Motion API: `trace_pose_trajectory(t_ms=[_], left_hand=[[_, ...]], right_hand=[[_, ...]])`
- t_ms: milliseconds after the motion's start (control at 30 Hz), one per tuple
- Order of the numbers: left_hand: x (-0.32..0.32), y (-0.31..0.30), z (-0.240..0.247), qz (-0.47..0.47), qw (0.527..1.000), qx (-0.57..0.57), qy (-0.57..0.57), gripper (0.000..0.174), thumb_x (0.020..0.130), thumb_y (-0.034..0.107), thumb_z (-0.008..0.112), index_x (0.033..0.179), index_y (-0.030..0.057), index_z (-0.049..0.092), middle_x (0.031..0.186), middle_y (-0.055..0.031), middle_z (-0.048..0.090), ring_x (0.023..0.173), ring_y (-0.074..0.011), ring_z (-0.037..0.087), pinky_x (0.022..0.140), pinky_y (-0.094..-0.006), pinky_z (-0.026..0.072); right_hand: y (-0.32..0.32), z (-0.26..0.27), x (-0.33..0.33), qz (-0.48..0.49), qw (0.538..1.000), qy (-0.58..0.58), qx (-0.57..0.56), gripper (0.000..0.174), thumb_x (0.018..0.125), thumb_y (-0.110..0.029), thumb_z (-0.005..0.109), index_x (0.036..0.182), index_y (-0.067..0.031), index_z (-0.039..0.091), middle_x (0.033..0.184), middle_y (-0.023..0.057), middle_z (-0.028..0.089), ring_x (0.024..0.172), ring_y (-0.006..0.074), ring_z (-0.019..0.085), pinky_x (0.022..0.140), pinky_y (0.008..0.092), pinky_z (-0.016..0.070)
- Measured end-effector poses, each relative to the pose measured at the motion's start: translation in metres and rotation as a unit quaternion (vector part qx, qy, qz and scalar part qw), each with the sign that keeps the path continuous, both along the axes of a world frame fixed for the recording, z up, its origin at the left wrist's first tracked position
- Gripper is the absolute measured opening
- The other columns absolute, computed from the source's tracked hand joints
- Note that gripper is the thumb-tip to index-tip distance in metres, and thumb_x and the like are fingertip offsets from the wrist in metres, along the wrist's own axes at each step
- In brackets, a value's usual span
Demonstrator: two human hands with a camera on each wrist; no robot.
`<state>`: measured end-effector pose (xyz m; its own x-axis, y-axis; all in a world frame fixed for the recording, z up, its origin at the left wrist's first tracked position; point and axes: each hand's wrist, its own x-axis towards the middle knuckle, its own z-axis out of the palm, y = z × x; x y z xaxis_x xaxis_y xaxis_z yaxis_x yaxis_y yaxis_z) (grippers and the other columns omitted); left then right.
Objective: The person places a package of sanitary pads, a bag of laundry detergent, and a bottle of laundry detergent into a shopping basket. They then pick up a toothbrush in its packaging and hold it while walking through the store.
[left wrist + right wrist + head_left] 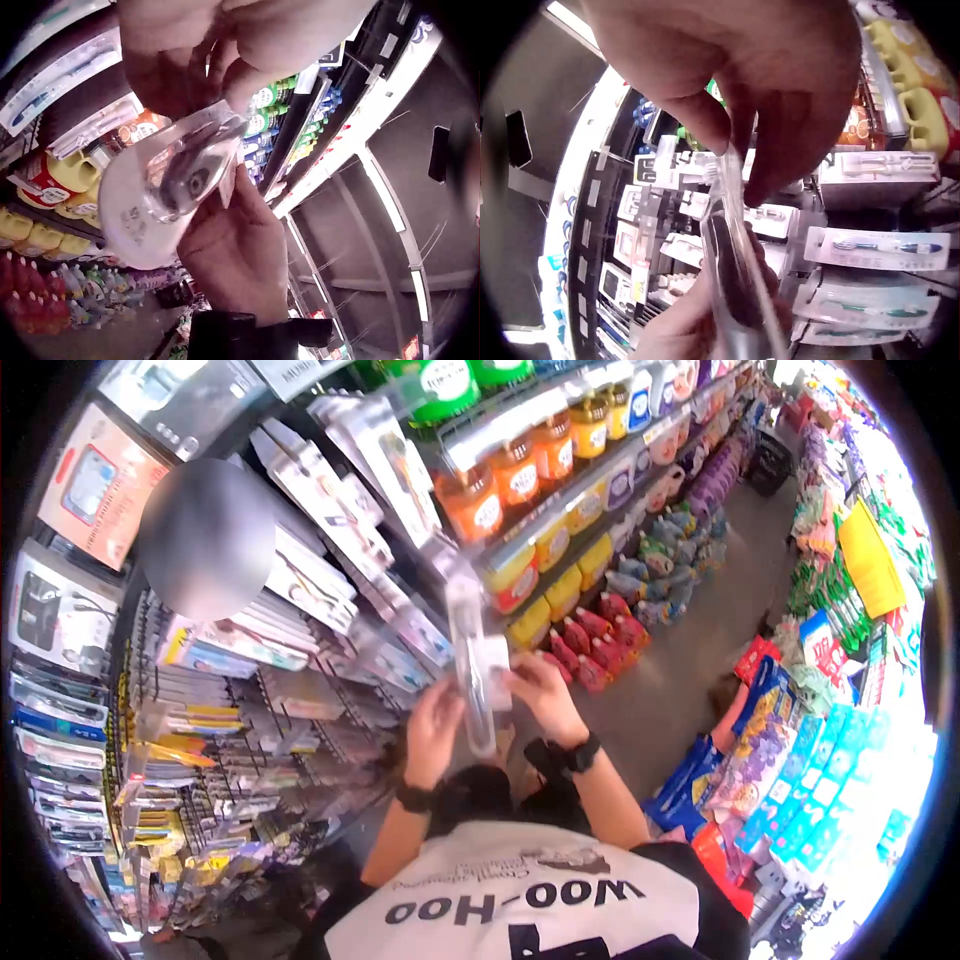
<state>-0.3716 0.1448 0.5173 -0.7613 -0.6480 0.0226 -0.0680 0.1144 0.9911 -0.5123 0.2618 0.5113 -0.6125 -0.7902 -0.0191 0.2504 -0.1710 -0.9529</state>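
Note:
A clear plastic blister pack [470,670] with a white backing card stands nearly edge-on between the two hands in front of the body. Inside the pack [191,176] is a dark, rounded item; its kind I cannot tell. My left hand [434,732] holds the pack from the left side. From the other side, my right hand [548,698] pinches its edge near a white flap [494,660]. In the right wrist view, the fingertips of the right hand [742,97] grip the top end of the pack [731,247], and the left hand [679,322] supports it lower down.
Hanging packs on hooks [200,750] fill the left rack, with boxed toothbrushes [877,247] close by. Shelves hold orange jars [518,475] and yellow jugs [540,545]. Red bottles [600,645] stand low beside the grey aisle floor [650,710]. Bagged goods [760,740] line the right.

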Motion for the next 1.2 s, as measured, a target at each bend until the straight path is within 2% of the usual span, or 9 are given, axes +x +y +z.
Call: trace_pose_trajectory(t_ms=[67,233,367,533,633,733,900,1067,1200], left_hand=[[-0.007,0.004,0.015,-0.032,0.999,-0.031,0.002,0.037,0.084,0.015,0.055,0.115,-0.0035,0.045,0.099,-0.0044,0.053,0.084,-0.0094,0.051,0.075,-0.0234,0.0420],[-0.007,0.012,0.013,-0.015,1.000,0.002,0.025,0.035,0.085,0.016,0.055,0.112,-0.0038,0.047,0.097,-0.0050,0.055,0.082,-0.0096,0.052,0.072,-0.0233,0.0431],[-0.005,0.013,0.017,-0.015,1.000,0.023,0.014,0.032,0.084,0.014,0.055,0.111,-0.0027,0.048,0.097,-0.0054,0.055,0.082,-0.0096,0.053,0.068,-0.0234,0.0455],[-0.010,0.008,0.020,-0.008,1.000,0.021,0.014,0.031,0.083,0.005,0.054,0.112,-0.0014,0.047,0.095,-0.0045,0.056,0.080,-0.0090,0.054,0.068,-0.0224,0.0460],[-0.010,0.008,0.025,0.005,0.999,0.039,0.028,0.030,0.083,0.006,0.054,0.111,-0.0014,0.048,0.097,-0.0045,0.056,0.081,-0.0087,0.054,0.068,-0.0222,0.0457],[-0.009,-0.002,0.023,0.009,0.999,-0.026,0.021,0.031,0.084,0.010,0.055,0.111,-0.0028,0.048,0.100,-0.0042,0.055,0.081,-0.0072,0.052,0.069,-0.0217,0.0438],[-0.013,-0.011,0.031,0.059,0.996,-0.022,0.066,0.037,0.083,0.007,0.055,0.117,-0.0027,0.044,0.105,-0.0061,0.053,0.083,-0.0087,0.052,0.073,-0.0237,0.0433],[-0.016,-0.026,0.036,0.065,0.992,-0.061,0.086,0.039,0.083,0.006,0.055,0.120,-0.0015,0.043,0.108,-0.0066,0.053,0.086,-0.0099,0.052,0.074,-0.0245,0.0433],[-0.016,-0.039,0.037,0.076,0.989,-0.056,0.111,0.038,0.082,0.004,0.054,0.118,-0.0018,0.044,0.105,-0.0054,0.052,0.086,-0.0101,0.051,0.074,-0.0236,0.0424]], right_hand=[[0.000,0.005,-0.001,-0.018,0.999,0.005,-0.041,0.017,0.083,-0.013,0.055,0.089,0.0026,0.056,0.077,0.0004,0.056,0.071,0.0053,0.047,0.064,0.0209,0.0409],[0.006,0.006,-0.003,-0.012,1.000,0.012,-0.013,0.027,0.089,-0.018,0.046,0.105,0.0027,0.054,0.086,0.0030,0.056,0.080,0.0064,0.048,0.072,0.0211,0.0402],[0.009,0.004,-0.002,0.005,0.998,-0.015,-0.066,0.028,0.089,-0.017,0.045,0.110,0.0015,0.050,0.094,0.0034,0.055,0.084,0.0072,0.048,0.074,0.0223,0.0409],[0.010,0.003,-0.001,0.019,0.995,0.019,-0.097,0.039,0.084,-0.003,0.050,0.121,0.0001,0.040,0.105,0.0029,0.053,0.088,0.0079,0.049,0.075,0.0219,0.0406],[0.003,0.004,0.001,0.008,0.994,0.037,-0.101,0.045,0.080,0.001,0.054,0.122,-0.0021,0.038,0.096,0.0063,0.054,0.084,0.0100,0.052,0.073,0.0226,0.0434],[-0.005,0.010,0.001,-0.011,0.990,0.107,-0.088,0.045,0.079,0.002,0.053,0.122,-0.0034,0.039,0.095,0.0065,0.055,0.081,0.0104,0.053,0.072,0.0237,0.0442],[-0.027,0.020,-0.001,0.003,0.992,0.107,-0.060,0.046,0.077,0.004,0.053,0.120,-0.0044,0.040,0.098,0.0089,0.055,0.084,0.0127,0.055,0.073,0.0252,0.0444],[-0.047,0.035,-0.010,-0.017,0.964,0.262,-0.053,0.042,0.076,0.004,0.052,0.117,-0.0041,0.044,0.101,0.0111,0.055,0.091,0.0173,0.055,0.075,0.0271,0.0445],[-0.062,0.046,-0.012,-0.023,0.961,0.271,-0.054,0.040,0.079,0.003,0.051,0.117,-0.0046,0.043,0.102,0.0118,0.054,0.091,0.0173,0.056,0.075,0.0275,0.0445]])
